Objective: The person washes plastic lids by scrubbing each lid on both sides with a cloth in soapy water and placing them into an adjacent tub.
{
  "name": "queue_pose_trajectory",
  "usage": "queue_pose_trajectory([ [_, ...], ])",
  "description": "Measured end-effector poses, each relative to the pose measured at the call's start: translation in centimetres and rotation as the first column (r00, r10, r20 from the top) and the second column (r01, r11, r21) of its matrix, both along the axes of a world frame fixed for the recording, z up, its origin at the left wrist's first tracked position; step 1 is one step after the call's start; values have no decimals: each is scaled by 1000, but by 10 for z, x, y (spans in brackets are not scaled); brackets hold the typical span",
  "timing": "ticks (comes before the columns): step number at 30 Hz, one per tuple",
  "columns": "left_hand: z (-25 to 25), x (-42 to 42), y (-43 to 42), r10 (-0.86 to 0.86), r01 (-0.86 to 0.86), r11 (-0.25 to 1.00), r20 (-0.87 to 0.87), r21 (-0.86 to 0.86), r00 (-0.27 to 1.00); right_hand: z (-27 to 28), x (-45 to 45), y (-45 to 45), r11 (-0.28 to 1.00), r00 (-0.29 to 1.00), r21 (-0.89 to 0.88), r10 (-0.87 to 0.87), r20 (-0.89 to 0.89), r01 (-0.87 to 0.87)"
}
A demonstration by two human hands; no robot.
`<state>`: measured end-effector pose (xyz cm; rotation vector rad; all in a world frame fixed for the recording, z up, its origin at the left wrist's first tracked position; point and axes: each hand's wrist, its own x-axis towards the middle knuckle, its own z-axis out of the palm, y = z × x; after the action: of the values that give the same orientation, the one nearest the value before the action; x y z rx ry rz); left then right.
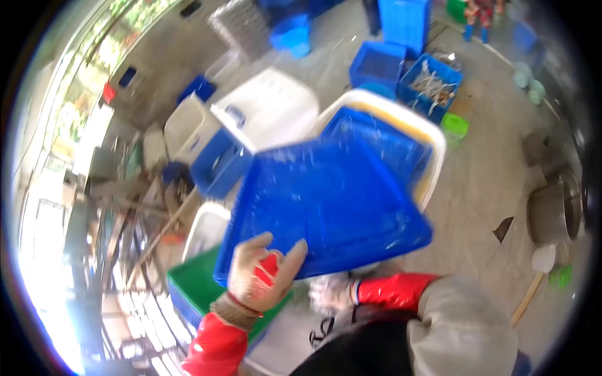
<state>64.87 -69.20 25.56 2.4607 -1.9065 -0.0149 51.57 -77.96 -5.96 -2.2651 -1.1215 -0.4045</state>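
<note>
Now the gloved left hand [264, 272] is gripping the blue plastic tray [326, 200], the right hand [331, 293] showing beside it, grip unclear.

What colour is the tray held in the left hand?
The tray in the left hand is blue, best seen in the head view.

Left hand [263, 274]: gloved, back toward the camera, visible digits extended and spread; closure not determinable. Left forearm [217, 344]: red-sleeved, rising from the lower edge, knit cuff at the wrist. Right hand [330, 293]: gloved, blurred, lower, beside the left; finger closure unclear. Right forearm [394, 291]: red-sleeved, bent across the torso's front.
</note>
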Motion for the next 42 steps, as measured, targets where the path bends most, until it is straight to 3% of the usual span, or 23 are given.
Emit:
queue_pose_trajectory([
  [2,-77,26,-12,66,-77,997,-263,-30,963,-13,-2,6,999,1000,49,10,-10,-9],
  [4,-135,48,-21,-60,61,993,14,-99,998,-11,-3,8,1000,999,-9,-6,-38,6],
  [7,-198,63,6,146,-144,988,-33,50,989,-13,-7,9,997,998,77,-25,-62,29],
  [8,-202,71,18,246,-245,969,52,-22,968,-8,-8,3,998,997,61,-22,-68,26],
  [10,-232,117,92,542,-591,775,-246,-223,804,6,-2,1,1000,991,3,14,-136,-14],
  [12,-212,147,153,778,-812,568,-233,-135,583,15,-1,-3,991,978,-117,40,-203,-65],
  [13,-158,141,169,819,-829,558,189,-44,542,16,-1,-5,970,961,-219,46,-274,-109],
  [14,-150,146,201,842,-853,510,268,-112,468,10,-1,-5,984,989,-170,32,-141,-57],
  [17,-156,165,322,917,-950,264,260,169,301,6,-3,-8,981,975,-169,57,-216,-95],
  [21,-169,156,373,818,-822,483,180,302,547,10,-2,-12,964,947,-218,76,-311,-149],
  [23,-214,178,403,858,-723,514,282,-462,430,8,-7,-14,938,915,-296,48,-402,-179],
  [24,-226,191,412,862,-729,507,276,-461,425,9,-8,-16,942,924,-295,36,-382,-159],
  [26,-227,214,429,928,-803,289,-52,-521,368,5,-7,-16,966,953,-232,37,-301,-111],
  [27,-221,216,433,932,-804,283,-48,-524,359,8,-6,-17,984,975,-165,30,-222,-68],
  [29,-212,217,437,827,-809,498,-109,-313,552,15,-7,-18,972,964,-220,24,-264,-85],
  [31,-205,212,420,793,-769,486,-160,-416,588,29,-1,-19,905,910,-382,12,-415,-186],
  [34,-155,179,325,780,-792,477,-232,-381,582,13,-8,-19,907,931,-396,-13,-365,-142],
  [36,-119,144,254,646,-727,64,-527,-683,552,-14,-13,-17,911,961,-402,-26,-275,-91],
  [37,-126,127,252,656,-736,50,-534,-675,534,-1,-7,-13,919,983,-392,-43,-176,-30],
  [39,-150,82,262,594,-905,-89,-751,-417,287,19,11,-3,980,782,-174,-32,-622,-98],
  [40,-166,53,266,520,-904,-155,-811,-398,268,36,25,11,996,662,-32,30,-749,-81],
  [41,-141,20,253,377,-949,-240,-920,-205,104,54,38,24,994,527,105,106,-843,-32],
  [42,-148,7,255,368,-932,-277,-922,-232,120,65,48,50,923,338,368,312,-888,115],
])
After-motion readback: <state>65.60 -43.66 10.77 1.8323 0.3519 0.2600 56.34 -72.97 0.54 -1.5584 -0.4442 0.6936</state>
